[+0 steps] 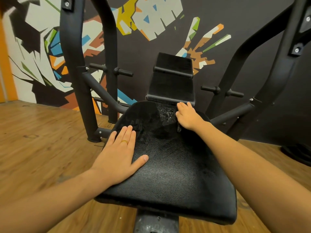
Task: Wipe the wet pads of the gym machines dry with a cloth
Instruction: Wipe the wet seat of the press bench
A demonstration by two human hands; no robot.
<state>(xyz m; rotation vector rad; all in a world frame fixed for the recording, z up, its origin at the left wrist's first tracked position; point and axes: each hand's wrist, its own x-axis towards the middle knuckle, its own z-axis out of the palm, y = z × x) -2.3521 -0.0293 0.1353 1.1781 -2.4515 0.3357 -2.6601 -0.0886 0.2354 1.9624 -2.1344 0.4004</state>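
Black seat pad in middle of view, water drops beading at its far end. Left grip flat on seat pad's left edge, wide, fingers straight, holding nothing; gold ring on one finger. Right grip at seat pad's far right, resting on dark cloth lying on seat pad beside drops; fingers slightly bent, cannot tell whether pinching or only pressing. Back pad just beyond seat pad. Wooden floor below seat pad.
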